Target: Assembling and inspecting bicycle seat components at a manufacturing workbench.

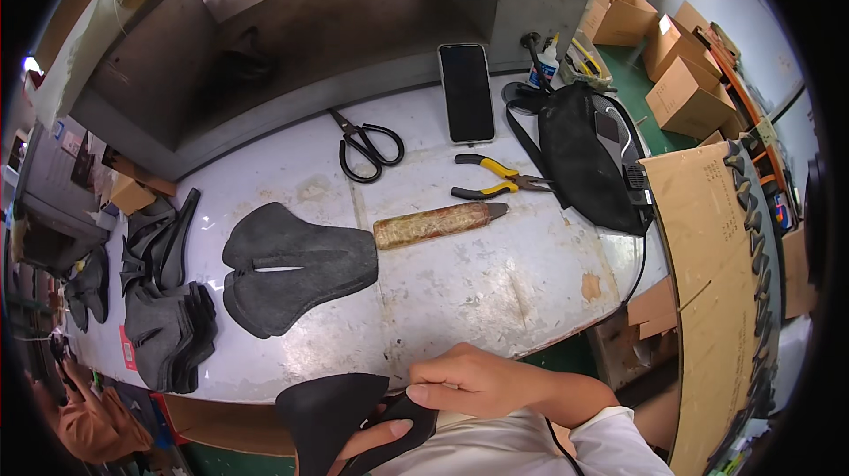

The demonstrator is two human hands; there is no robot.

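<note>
Close to my body, at the table's near edge, a black bike saddle cover (pixel 332 405) is held folded between my two hands. My right hand (pixel 473 380) pinches its upper right edge between thumb and fingers. Most of my left hand (pixel 380 437) is hidden by the cover; a thumb or finger shows through its fold, gripping the material. Beyond them a dark grey saddle cover (pixel 296 268) with a slit in its middle lies flat on the white table (pixel 460 299). A tape-wrapped knife handle (pixel 433 225) with a short dark tip points right beside it.
Stacked dark covers (pixel 168 326) fill the table's left side. Farther back lie black scissors (pixel 370 147), yellow-black pliers (pixel 495 180), a phone (pixel 466 95) and a black bag (pixel 584 157). A cardboard sheet (pixel 707 281) stands at right. Another person (pixel 97 423) is at far lower left.
</note>
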